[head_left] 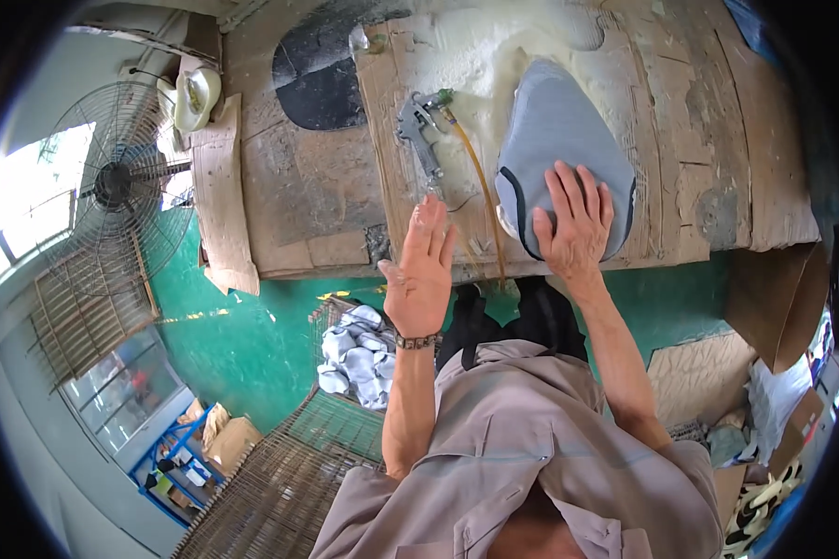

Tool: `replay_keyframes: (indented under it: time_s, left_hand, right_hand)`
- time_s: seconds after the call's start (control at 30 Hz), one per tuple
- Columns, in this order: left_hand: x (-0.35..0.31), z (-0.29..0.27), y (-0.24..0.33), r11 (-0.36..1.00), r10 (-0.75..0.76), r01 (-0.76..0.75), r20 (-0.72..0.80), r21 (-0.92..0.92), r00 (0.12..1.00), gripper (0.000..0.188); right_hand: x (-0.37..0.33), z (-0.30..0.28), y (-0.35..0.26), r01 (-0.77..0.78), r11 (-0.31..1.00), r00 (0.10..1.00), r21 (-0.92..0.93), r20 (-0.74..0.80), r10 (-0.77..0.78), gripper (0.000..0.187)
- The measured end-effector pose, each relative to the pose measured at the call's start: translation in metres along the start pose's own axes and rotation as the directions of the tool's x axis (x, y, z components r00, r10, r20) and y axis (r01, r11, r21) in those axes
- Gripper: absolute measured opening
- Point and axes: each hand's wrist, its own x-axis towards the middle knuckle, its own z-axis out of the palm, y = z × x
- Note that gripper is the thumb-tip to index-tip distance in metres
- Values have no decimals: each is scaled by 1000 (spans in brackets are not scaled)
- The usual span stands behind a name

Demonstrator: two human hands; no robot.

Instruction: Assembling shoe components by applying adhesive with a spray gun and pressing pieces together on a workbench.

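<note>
My right hand (578, 224) lies flat, fingers spread, on the near end of a grey fabric-covered piece (555, 121). The piece narrows to a rounded tip at the far side, and black trim edges its wide near end. My left hand (419, 270) is held up near the workbench's front edge, palm showing and fingers stretched out, with nothing in it. Just beyond its fingertips a metal spray gun (421, 135) rests on the bench. An orange-yellow hose (480, 172) runs from the gun's green fitting down over the front edge.
Worn cardboard covers the workbench (312, 200), with pale powdery residue behind the grey piece. A black patch (317, 74) marks its far left. Left of the bench stands a large wire-caged fan (114, 177). Below, a wire basket holds several pale grey pieces (359, 354) beside a woven rack (298, 466).
</note>
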Motion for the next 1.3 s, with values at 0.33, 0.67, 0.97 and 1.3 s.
replay_keyframes:
  time_s: [0.33,0.67,0.97,1.3]
  left_hand:
    - [-6,-38,-10,925,67,-49,-36,377,997,72]
    - [39,-132,-70,-783,58,64,-29,619,998,67]
    - [13,-103,-10,-581,202,108,14,807,979,66]
    - [-29,-76,-18,1000,-5,7,-186,11,983,82]
  right_hand:
    - [-7,6,-1,26,998,1000,-50,-8,-26,50]
    - [-6,11,-3,46,997,998,-59,-36,-49,50]
    - [-5,15,0,30,998,997,-63,-67,-34,49]
    - [-8,12,-5,67,997,995,-49,-71,-70,48]
